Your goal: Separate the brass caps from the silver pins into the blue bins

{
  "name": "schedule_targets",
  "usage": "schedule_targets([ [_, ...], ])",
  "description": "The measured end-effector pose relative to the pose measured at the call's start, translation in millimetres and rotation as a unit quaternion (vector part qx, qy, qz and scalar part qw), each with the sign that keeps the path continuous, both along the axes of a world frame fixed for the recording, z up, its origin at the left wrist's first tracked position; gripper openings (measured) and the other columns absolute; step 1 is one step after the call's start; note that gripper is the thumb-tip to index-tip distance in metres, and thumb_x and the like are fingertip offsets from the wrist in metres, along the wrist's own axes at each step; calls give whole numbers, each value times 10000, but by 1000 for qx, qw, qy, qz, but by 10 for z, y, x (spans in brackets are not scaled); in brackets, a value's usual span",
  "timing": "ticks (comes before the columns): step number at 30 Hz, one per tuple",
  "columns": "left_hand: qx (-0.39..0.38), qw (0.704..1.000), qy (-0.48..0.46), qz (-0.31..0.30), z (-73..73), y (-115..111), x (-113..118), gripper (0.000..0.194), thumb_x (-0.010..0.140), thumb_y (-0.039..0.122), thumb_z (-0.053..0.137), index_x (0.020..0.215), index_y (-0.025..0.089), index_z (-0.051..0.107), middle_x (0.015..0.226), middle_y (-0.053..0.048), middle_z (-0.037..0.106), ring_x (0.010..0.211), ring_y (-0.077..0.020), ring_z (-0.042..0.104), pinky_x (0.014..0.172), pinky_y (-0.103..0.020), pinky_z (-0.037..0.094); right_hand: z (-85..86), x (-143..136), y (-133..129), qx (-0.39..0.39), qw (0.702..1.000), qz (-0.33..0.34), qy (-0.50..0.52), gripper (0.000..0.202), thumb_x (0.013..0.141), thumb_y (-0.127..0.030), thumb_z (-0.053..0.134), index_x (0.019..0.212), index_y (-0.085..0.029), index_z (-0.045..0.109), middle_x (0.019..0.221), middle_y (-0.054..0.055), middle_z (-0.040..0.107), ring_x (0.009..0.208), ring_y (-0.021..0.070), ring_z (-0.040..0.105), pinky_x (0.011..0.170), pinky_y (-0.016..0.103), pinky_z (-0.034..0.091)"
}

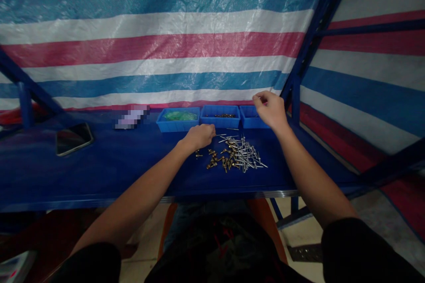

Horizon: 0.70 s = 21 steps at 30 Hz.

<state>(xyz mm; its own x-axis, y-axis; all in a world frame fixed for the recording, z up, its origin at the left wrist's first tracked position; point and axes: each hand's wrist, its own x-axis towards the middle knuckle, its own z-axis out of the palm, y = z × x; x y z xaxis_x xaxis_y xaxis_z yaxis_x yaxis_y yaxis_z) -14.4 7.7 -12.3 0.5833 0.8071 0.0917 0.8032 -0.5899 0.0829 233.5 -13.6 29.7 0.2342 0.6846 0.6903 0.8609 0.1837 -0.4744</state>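
Observation:
My left hand (200, 136) is closed low over the table, just left of a mixed pile. A thin silver pin shows by its fingertips; whether the fingers grip it is unclear. My right hand (271, 108) is raised with thumb and fingers pinched, in front of and above the right blue bin (248, 120); anything between the fingertips is too small to name. In the pile lie many silver blind rivets (247, 154) on the right and short brass-coloured screws (214, 159) on the left. The middle blue bin (221, 124) holds some brass-coloured pieces.
A left blue bin (175, 126) contains a green plastic bag (181, 116). Farther left on the blue table (133, 172) are a phone (73, 138) and a blurred pinkish item (132, 117). Blue metal posts (295, 93) and striped tarpaulin (166, 48) stand behind and to the right.

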Motion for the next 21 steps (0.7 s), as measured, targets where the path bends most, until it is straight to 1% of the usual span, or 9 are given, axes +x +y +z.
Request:
schedule_targets([
  [2, -5, 1000, 12, 7, -9, 5, -32, 200, 887, 199, 448, 994, 178, 616, 1006, -117, 702, 880, -275, 673, 723, -348, 467, -56, -217, -37, -19, 994, 110, -23, 215, 878, -299, 520, 890, -161, 684, 826, 61, 686, 757, 181, 603, 720, 306, 437],
  [4, -16, 1000, -4, 10, -14, 18, -75, 202, 894, 200, 431, 1010, 172, 595, 1001, -121, 697, 883, -275, 669, 737, -357, 467, -138, -410, -74, -62, 973, 209, -71, 188, 874, -296, 541, 916, -174, 677, 799, 42, 670, 730, 173, 591, 709, 305, 429],
  [6, -24, 999, -46, 9, -5, 33, -116, 200, 918, 217, 401, 1003, 168, 576, 982, -116, 690, 877, -262, 658, 739, -351, 461, -231, -546, -93, -107, 954, 259, -111, 185, 866, -295, 575, 986, -186, 664, 800, 32, 658, 725, 170, 579, 697, 305, 419],
  [8, -29, 996, -89, -7, 23, 40, -142, 198, 935, 230, 380, 974, 164, 562, 944, -108, 680, 847, -240, 642, 736, -339, 453, -305, -612, -89, -127, 942, 275, -144, 172, 851, -266, 602, 997, -188, 648, 814, 35, 645, 746, 173, 570, 700, 306, 410],
  [10, -27, 992, -120, -31, 59, 35, -151, 192, 937, 229, 374, 939, 161, 554, 903, -98, 665, 810, -220, 621, 735, -330, 445, -339, -619, -77, -131, 939, 277, -156, 107, 851, -229, 592, 937, -187, 641, 817, 36, 632, 753, 167, 561, 700, 303, 400],
  [13, -21, 988, -146, -51, 98, 14, -144, 181, 934, 227, 379, 917, 161, 546, 850, -79, 641, 765, -201, 594, 720, -320, 433, -317, -580, -72, -128, 940, 284, -140, 83, 872, -229, 558, 857, -189, 630, 775, 22, 614, 720, 149, 548, 681, 294, 385],
  [17, -21, 986, -158, -54, 100, 1, -137, 174, 930, 226, 389, 904, 161, 548, 818, -65, 626, 736, -186, 577, 695, -307, 415, -267, -555, -96, -127, 938, 301, -114, 99, 862, -275, 581, 891, -195, 631, 745, 6, 610, 679, 137, 536, 648, 288, 368],
  [19, -18, 984, -167, -52, 99, -2, -135, 173, 924, 218, 398, 887, 155, 555, 797, -60, 621, 713, -177, 568, 679, -300, 408, -261, -566, -104, -126, 939, 299, -114, 99, 863, -278, 577, 874, -196, 632, 742, 6, 615, 674, 136, 532, 639, 287, 359],
  [21, -18, 982, -182, -54, 105, -11, -129, 166, 915, 218, 419, 887, 149, 567, 757, -47, 613, 678, -165, 558, 654, -289, 399, -262, -583, -107, -124, 943, 287, -115, 133, 875, -281, 551, 815, -191, 629, 732, 12, 620, 671, 138, 529, 633, 289, 350],
])
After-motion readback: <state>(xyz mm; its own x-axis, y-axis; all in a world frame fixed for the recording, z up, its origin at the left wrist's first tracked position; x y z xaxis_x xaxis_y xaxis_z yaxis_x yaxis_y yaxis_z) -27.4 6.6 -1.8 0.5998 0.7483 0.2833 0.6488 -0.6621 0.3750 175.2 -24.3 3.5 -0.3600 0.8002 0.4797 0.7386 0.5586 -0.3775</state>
